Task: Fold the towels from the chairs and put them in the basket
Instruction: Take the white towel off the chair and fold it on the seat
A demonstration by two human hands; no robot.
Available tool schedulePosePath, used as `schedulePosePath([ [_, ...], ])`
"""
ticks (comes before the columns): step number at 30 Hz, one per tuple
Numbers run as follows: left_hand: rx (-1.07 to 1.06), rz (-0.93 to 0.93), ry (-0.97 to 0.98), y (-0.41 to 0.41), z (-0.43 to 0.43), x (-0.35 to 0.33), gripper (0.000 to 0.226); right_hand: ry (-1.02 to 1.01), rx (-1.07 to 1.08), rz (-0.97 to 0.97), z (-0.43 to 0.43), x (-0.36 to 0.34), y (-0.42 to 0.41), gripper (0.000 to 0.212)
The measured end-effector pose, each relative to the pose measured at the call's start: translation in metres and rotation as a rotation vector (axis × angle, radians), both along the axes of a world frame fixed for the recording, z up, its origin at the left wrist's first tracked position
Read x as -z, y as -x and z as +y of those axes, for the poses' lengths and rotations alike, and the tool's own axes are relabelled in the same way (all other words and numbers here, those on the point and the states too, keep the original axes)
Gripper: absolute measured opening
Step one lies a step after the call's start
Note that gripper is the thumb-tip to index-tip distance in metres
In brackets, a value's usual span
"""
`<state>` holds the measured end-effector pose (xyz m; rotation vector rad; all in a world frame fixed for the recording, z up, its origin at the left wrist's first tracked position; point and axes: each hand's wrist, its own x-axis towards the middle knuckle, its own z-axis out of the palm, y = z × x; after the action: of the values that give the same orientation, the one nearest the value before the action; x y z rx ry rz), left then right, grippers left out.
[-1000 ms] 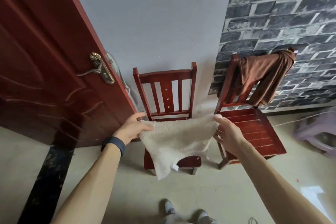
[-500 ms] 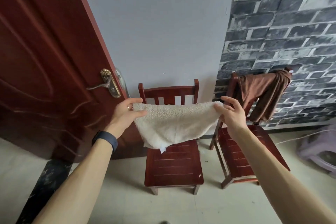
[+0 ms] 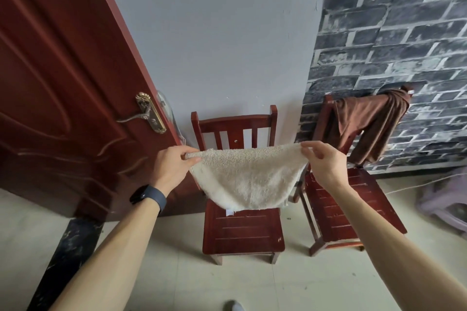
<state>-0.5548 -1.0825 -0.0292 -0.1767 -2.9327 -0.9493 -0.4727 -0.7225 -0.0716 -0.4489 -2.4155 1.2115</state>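
Observation:
A cream fluffy towel (image 3: 246, 179) hangs folded in the air in front of a red wooden chair (image 3: 242, 230). My left hand (image 3: 171, 168) pinches its left top corner and my right hand (image 3: 324, 164) pinches its right top corner, so the towel sags between them with a small white tag at its bottom edge. A brown towel (image 3: 366, 124) is draped over the backrest of a second red chair (image 3: 348, 209) to the right. No basket is in view.
An open red door (image 3: 63, 83) with a brass handle (image 3: 149, 115) stands at the left. A grey wall is behind the chairs, brick-pattern wall at the right. A pale plastic stool (image 3: 447, 202) sits at the far right on the tiled floor.
Both hands have lifted the cream towel from low over the chair seat to backrest height. It now hangs spread more evenly between them. The view tilted upward.

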Motion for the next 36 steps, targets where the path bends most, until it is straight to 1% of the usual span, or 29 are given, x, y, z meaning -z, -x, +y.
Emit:
schedulePosePath([
  [3, 0.028, 0.006, 0.163, -0.005, -0.007, 0.027, 0.024, -0.261, -0.08, -0.013, 0.005, 0.031, -0.006, 0.019],
  [5, 0.064, -0.025, 0.242, -0.012, -0.012, 0.051, 0.022, -0.342, -0.11, -0.055, 0.002, 0.054, -0.016, 0.019],
  [7, 0.082, -0.075, 0.346, -0.024, -0.017, 0.077, 0.024, -0.392, -0.147, -0.105, -0.004, 0.077, -0.029, 0.014],
  [10, 0.146, -0.132, 0.529, -0.047, -0.027, 0.118, 0.031, -0.42, -0.187, -0.222, -0.015, 0.114, -0.053, 0.009],
  [11, 0.165, -0.175, 0.548, -0.057, -0.031, 0.13, 0.031, -0.411, -0.195, -0.276, -0.018, 0.125, -0.062, 0.01],
  [14, 0.155, -0.328, 0.551, -0.082, -0.043, 0.163, 0.029, -0.335, -0.244, -0.53, -0.026, 0.154, -0.085, 0.02],
  [16, 0.162, -0.397, 0.566, -0.091, -0.051, 0.182, 0.028, -0.327, -0.286, -0.656, -0.03, 0.167, -0.093, 0.024],
  [19, 0.182, -0.434, 0.588, -0.086, -0.053, 0.197, 0.029, -0.357, -0.288, -0.728, -0.035, 0.177, -0.088, 0.027],
  [23, 0.191, -0.406, 0.631, -0.054, -0.043, 0.21, 0.033, -0.355, -0.222, -0.809, -0.035, 0.192, -0.054, 0.027],
  [26, 0.108, -0.418, 0.624, -0.018, -0.03, 0.233, 0.032, -0.241, -0.151, -0.891, -0.033, 0.217, -0.013, 0.022],
  [29, -0.074, -0.52, 0.496, 0.025, -0.014, 0.279, 0.028, -0.072, -0.055, -0.909, -0.033, 0.261, 0.039, 0.023],
  [31, -0.143, -0.586, 0.418, 0.052, -0.007, 0.315, 0.028, 0.078, 0.005, -0.872, -0.027, 0.303, 0.07, 0.025],
  [33, -0.192, -0.615, 0.361, 0.076, -0.002, 0.349, 0.036, 0.205, 0.034, -0.799, -0.021, 0.346, 0.096, 0.021],
  [35, -0.227, -0.596, 0.334, 0.1, 0.001, 0.378, 0.045, 0.297, 0.124, -0.749, -0.023, 0.363, 0.119, 0.015],
  [36, -0.236, -0.58, 0.329, 0.111, 0.003, 0.39, 0.044, 0.313, 0.145, -0.742, -0.023, 0.373, 0.13, 0.014],
])
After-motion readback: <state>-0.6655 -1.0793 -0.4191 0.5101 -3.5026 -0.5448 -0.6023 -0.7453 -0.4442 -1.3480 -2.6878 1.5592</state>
